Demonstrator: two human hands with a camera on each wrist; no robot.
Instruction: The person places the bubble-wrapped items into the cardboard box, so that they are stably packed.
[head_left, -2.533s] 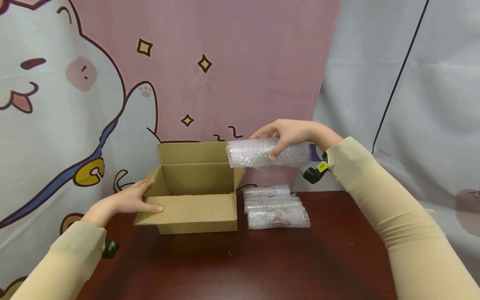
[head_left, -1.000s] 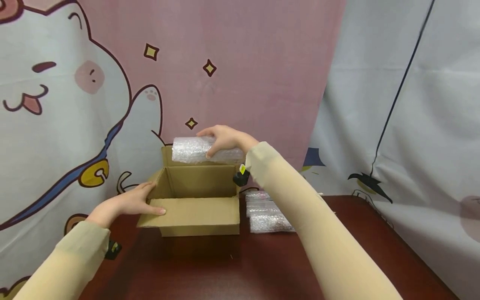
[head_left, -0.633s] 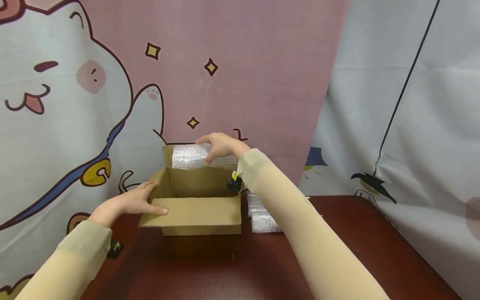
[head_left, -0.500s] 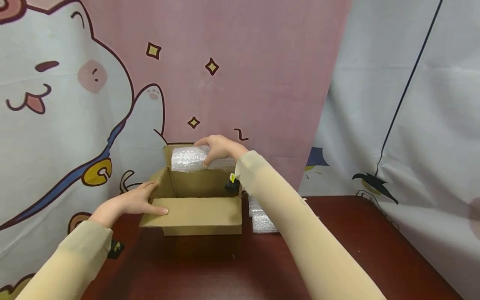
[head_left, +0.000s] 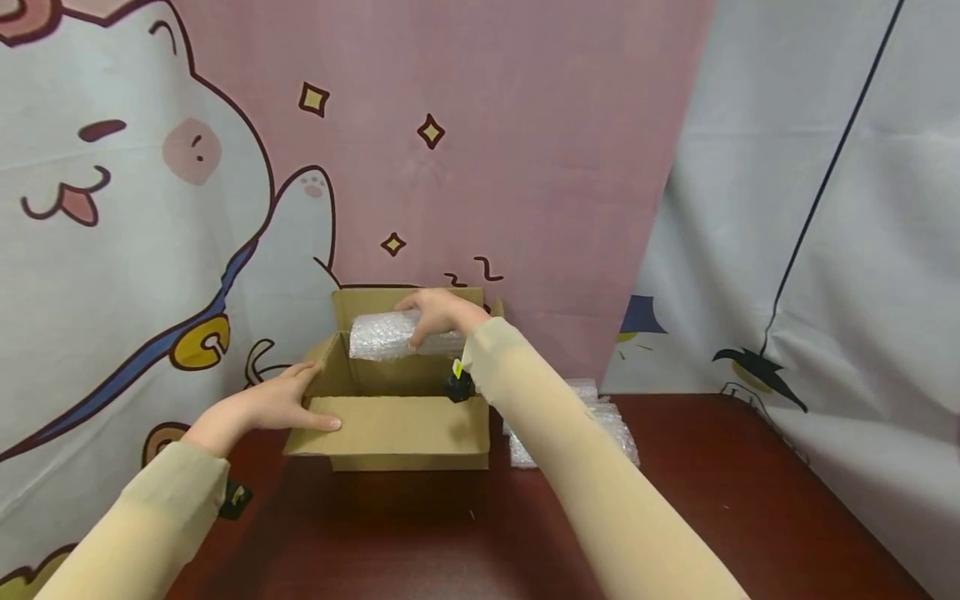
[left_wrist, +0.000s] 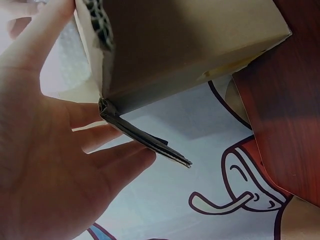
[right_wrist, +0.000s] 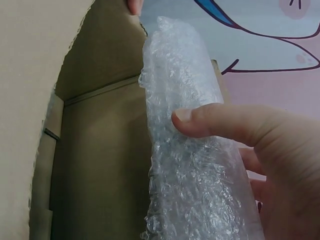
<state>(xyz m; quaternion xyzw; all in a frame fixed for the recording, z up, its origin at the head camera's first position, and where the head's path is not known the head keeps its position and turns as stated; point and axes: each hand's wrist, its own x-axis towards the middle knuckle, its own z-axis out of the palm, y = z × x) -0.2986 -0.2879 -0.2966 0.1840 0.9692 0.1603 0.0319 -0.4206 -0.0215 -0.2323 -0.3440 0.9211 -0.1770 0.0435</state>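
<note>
A bubble-wrap roll [head_left: 377, 337] lies roughly level in the upper opening of a cardboard box [head_left: 405, 427], in front of its raised back flap. My right hand [head_left: 444, 315] grips the roll from above. In the right wrist view the thumb presses one side of the clear bubble wrap [right_wrist: 185, 165], and the other fingers are mostly hidden behind it. At the box's left front corner, my left hand [head_left: 262, 406] holds the cardboard, its thumb on the folded-out front flap. The left wrist view shows several fingers against the outside of the side flap [left_wrist: 145, 137].
More bubble-wrapped pieces [head_left: 622, 433] lie on the dark red table [head_left: 720, 500] right of the box, partly covered by the right sleeve [head_left: 570, 450]. Behind the table hangs a printed cloth [head_left: 525, 167] with a cartoon cat.
My right hand has carried the bubble-wrap roll leftward from above the other pieces, then down into the box opening. The left hand has stayed on the box corner.
</note>
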